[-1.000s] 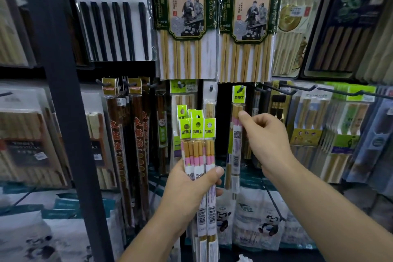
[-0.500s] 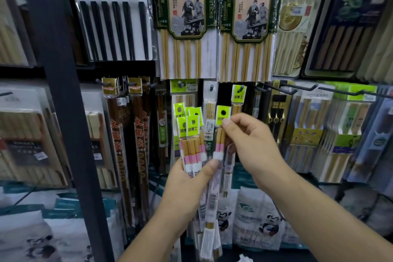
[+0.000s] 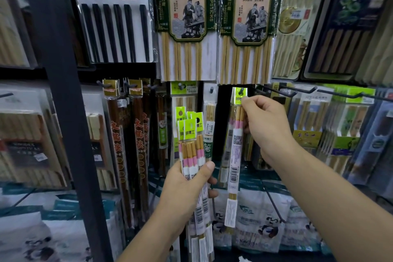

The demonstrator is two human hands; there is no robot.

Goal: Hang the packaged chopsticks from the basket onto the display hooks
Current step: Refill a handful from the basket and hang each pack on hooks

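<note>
Here the right hand [image 3: 270,127] pinches the top of a single chopstick pack [image 3: 234,155], thumb and fingers curled on it just beneath the short dark metal hook [image 3: 241,91]. A glossy lime-green card header sits on that hook; whether it belongs to this pack I cannot tell. The pack is a slim clear plastic sleeve over pale bamboo sticks, with a pink band and white barcode labels, and it hangs straight down below the hook. Left of the hook and lower, the left hand [image 3: 187,189] grips a bundle of matching packs [image 3: 190,147] upright, fingers wrapped round their middle, green headers fanned above. Above the hook hang wide, crinkly cellophane packs [image 3: 185,59] of long bamboo chopsticks.
</note>
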